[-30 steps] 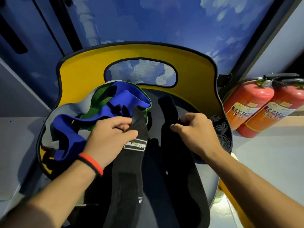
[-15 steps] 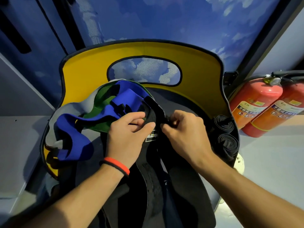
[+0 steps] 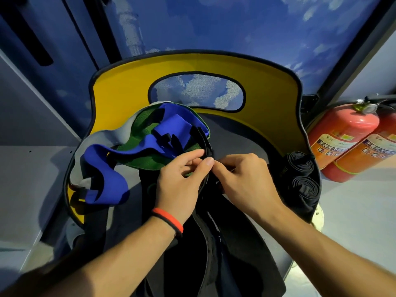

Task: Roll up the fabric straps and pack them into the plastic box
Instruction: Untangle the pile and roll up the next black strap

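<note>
Two red fire extinguishers (image 3: 342,136) sit side by side at the right, on a pale grey floor (image 3: 353,211); a yellow seat back (image 3: 128,99), black-edged with an oval cut-out, rises before a blue cloud-printed wall (image 3: 235,28).

Two rolled straps (image 3: 300,166) lie at the right of the one yellow seat (image 3: 128,86), and two fire extinguishers (image 3: 342,142) stand farther right. Loose at the left are one blue strap (image 3: 102,168), one green strap (image 3: 145,161) and one grey strap (image 3: 96,138). Two hands, the left hand (image 3: 177,185) and the right hand (image 3: 246,181), pinch one black strap (image 3: 214,254); whether more black ones lie beneath cannot be told.
</note>
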Action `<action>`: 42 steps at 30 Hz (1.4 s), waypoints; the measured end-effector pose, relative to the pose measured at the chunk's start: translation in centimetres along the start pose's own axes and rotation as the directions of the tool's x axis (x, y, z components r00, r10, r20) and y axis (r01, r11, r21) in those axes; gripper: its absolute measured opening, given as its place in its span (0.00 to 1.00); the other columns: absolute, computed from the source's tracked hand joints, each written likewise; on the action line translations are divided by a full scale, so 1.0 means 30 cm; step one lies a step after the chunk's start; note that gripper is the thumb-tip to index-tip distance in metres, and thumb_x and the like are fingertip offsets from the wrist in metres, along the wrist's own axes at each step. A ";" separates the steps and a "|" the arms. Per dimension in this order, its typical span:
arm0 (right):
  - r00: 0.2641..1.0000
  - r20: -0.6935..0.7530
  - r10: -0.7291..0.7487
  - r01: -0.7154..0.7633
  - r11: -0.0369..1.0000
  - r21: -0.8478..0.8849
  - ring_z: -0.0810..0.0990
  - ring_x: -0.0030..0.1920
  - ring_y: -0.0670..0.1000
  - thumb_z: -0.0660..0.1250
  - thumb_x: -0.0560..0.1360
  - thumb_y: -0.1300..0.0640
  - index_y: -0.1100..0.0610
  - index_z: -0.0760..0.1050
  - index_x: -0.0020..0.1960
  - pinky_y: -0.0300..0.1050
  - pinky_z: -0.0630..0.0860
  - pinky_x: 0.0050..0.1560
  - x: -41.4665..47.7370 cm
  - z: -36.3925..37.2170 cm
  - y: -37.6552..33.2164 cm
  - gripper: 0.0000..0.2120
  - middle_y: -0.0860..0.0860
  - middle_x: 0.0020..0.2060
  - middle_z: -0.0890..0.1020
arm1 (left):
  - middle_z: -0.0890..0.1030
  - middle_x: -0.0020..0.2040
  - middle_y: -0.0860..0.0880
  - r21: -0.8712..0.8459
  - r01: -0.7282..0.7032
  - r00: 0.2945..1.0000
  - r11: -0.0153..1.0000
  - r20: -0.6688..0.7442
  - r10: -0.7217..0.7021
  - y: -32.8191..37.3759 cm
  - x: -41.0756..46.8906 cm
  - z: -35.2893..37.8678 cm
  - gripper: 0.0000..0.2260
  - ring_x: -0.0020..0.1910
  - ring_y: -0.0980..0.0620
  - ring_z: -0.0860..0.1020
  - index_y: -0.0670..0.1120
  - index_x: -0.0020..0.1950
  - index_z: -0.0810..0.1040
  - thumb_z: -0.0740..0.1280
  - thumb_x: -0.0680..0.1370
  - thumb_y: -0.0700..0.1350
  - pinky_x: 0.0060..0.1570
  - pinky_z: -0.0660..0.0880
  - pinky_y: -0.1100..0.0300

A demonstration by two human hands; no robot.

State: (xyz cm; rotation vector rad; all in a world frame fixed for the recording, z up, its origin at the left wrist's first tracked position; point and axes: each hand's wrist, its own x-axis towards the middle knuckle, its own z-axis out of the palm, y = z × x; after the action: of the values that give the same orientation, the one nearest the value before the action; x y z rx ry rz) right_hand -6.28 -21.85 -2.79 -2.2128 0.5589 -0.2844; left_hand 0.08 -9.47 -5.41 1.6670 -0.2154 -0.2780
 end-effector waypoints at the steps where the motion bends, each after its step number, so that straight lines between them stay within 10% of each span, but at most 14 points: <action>1: 1.000 0.000 -0.013 0.013 1.000 0.009 0.81 0.30 0.48 0.66 0.80 0.48 0.51 0.84 0.38 0.45 0.77 0.31 -0.002 -0.001 0.000 0.15 0.48 0.27 0.82 | 0.85 0.46 0.57 -0.001 -0.005 1.000 1.000 0.010 0.005 -0.003 -0.001 -0.001 0.08 0.49 0.60 0.83 0.59 0.53 0.83 0.74 0.76 0.49 0.49 0.77 0.66; 6: 0.999 -0.036 -0.037 0.042 0.987 0.158 0.79 0.31 0.45 0.67 0.81 0.51 0.51 0.84 0.39 0.37 0.71 0.31 -0.006 -0.002 -0.002 0.14 0.44 0.28 0.81 | 0.80 0.64 0.56 -0.123 0.018 0.982 0.992 0.191 0.006 0.021 -0.007 0.001 0.11 0.63 0.64 0.77 0.58 0.61 0.82 0.65 0.82 0.48 0.60 0.72 0.69; 9: 1.000 -0.004 0.027 -0.024 0.945 0.327 0.82 0.36 0.46 0.67 0.81 0.51 0.52 0.85 0.41 0.49 0.79 0.41 0.001 -0.014 0.000 0.13 0.46 0.33 0.84 | 0.80 0.66 0.57 -0.213 0.088 0.953 0.973 0.301 -0.020 0.023 0.006 -0.004 0.14 0.68 0.61 0.75 0.57 0.66 0.80 0.67 0.81 0.47 0.69 0.70 0.57; 16: 0.991 -0.004 0.136 -0.116 0.860 0.496 0.84 0.46 0.60 0.69 0.80 0.52 0.51 0.83 0.45 0.67 0.80 0.51 0.015 -0.034 0.017 0.08 0.52 0.40 0.86 | 0.83 0.60 0.53 -0.177 0.117 0.992 0.977 0.061 -0.108 0.031 0.038 -0.033 0.25 0.58 0.54 0.82 0.57 0.64 0.78 0.77 0.72 0.37 0.63 0.78 0.53; 23: 0.995 -0.069 0.077 -0.052 0.947 0.316 0.79 0.37 0.46 0.76 0.75 0.51 0.54 0.77 0.43 0.47 0.74 0.41 0.024 -0.034 0.037 0.09 0.46 0.36 0.82 | 0.81 0.57 0.54 -0.132 0.012 1.000 0.991 0.018 -0.010 0.045 0.020 -0.024 0.23 0.49 0.56 0.85 0.56 0.58 0.77 0.77 0.71 0.34 0.47 0.79 0.65; 28: 0.937 0.190 0.292 -0.335 0.611 0.717 0.76 0.35 0.48 0.70 0.79 0.60 0.54 0.76 0.45 0.40 0.73 0.34 0.057 -0.060 0.063 0.05 0.50 0.35 0.78 | 0.85 0.56 0.47 -0.314 0.072 0.992 0.947 0.121 -0.035 0.052 0.018 -0.006 0.15 0.56 0.49 0.83 0.54 0.59 0.78 0.69 0.79 0.35 0.52 0.82 0.51; 35: 0.911 0.334 0.243 -0.408 0.410 0.815 0.76 0.38 0.48 0.66 0.80 0.58 0.53 0.75 0.46 0.45 0.71 0.40 0.056 -0.053 0.071 0.05 0.51 0.40 0.79 | 0.87 0.48 0.44 -0.590 0.324 0.946 0.740 0.176 -0.274 0.057 0.030 0.014 0.07 0.47 0.51 0.85 0.39 0.52 0.83 0.65 0.80 0.36 0.43 0.81 0.62; 42: 0.947 0.283 0.152 -0.320 0.533 0.784 0.76 0.37 0.47 0.67 0.80 0.60 0.54 0.76 0.47 0.41 0.72 0.38 0.059 -0.032 0.067 0.04 0.50 0.39 0.78 | 0.87 0.46 0.45 -0.632 0.359 0.925 0.687 0.144 -0.351 0.056 0.047 -0.001 0.07 0.44 0.52 0.86 0.40 0.51 0.83 0.65 0.81 0.37 0.40 0.81 0.63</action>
State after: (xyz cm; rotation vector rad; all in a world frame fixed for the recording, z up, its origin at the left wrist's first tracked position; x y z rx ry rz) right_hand -5.68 -24.48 -3.69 -1.1916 0.4785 -0.1432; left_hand 1.46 -10.05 -3.82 0.9879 0.1981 -0.5865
